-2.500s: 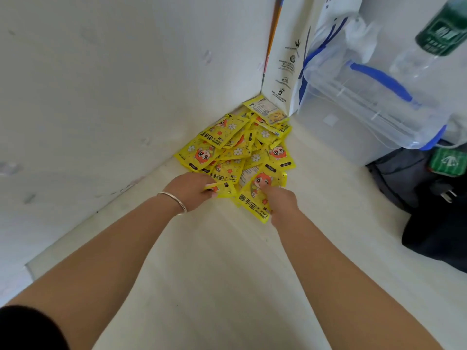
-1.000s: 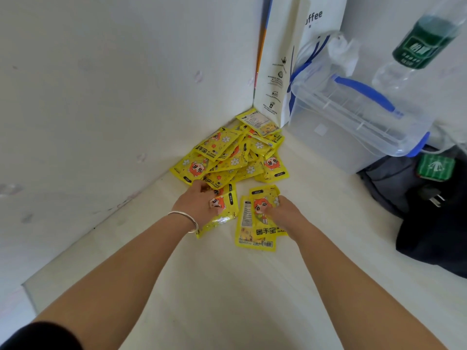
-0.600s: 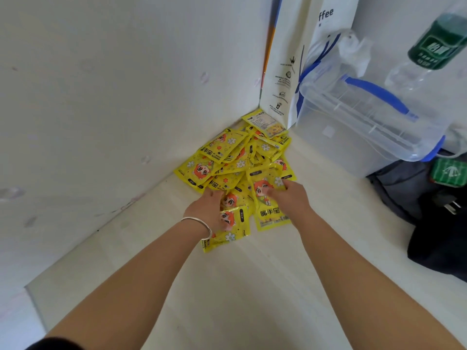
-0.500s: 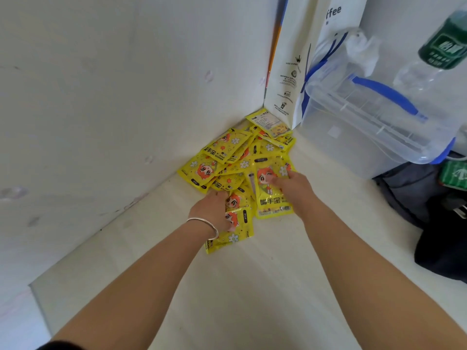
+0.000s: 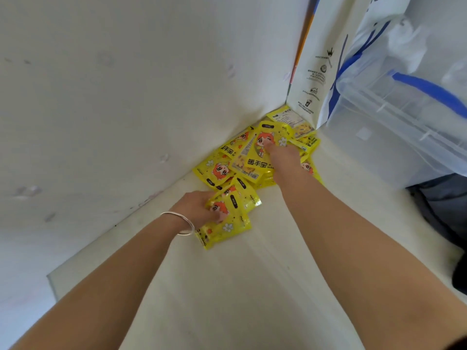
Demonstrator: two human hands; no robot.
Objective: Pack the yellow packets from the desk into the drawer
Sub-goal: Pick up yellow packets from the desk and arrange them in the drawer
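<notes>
1. Wall (image 5: 106, 102): white, scuffed with faint grey marks, fills the left and top of the view; it meets the desk in a corner at upper centre.
2. Desk (image 5: 240, 286): pale, cream-white top, bare in the foreground. Its left edge shows at lower left.
3. Bin (image 5: 394, 127): clear plastic with a blue handle, on the desk at right, just beside the corner. Contents cannot be made out through the wall.
4. Bag (image 5: 318, 72): white paper, upright in the corner, touching the bin. Small black icons and fine print on its side, too small to read; blue letters at top cut off by the frame edge.
5. Dark cloth item (image 5: 439, 210): grey-black, on the desk at far right, below the bin.
6. Packets (image 5: 219, 170): yellow, heaped in the corner against the wall and the foot of the bag, overlapping one another. Each shows a cartoon face with orange hair and white flowers; one reads "暖手宝" in blue characters. One packet at the back lies reverse side up, with fine print.
7. Right hand (image 5: 285, 157): reaches into the heap, fingers closed on the top packet (image 5: 265, 147), thumb pressed on its face.
8. Left hand (image 5: 199, 210): nearer, at the heap's front edge, fingers clamped on a small stack (image 5: 227, 218) of packets lying on the desk.
9. Bangle (image 5: 180, 222): thin, silver, on the left wrist.
</notes>
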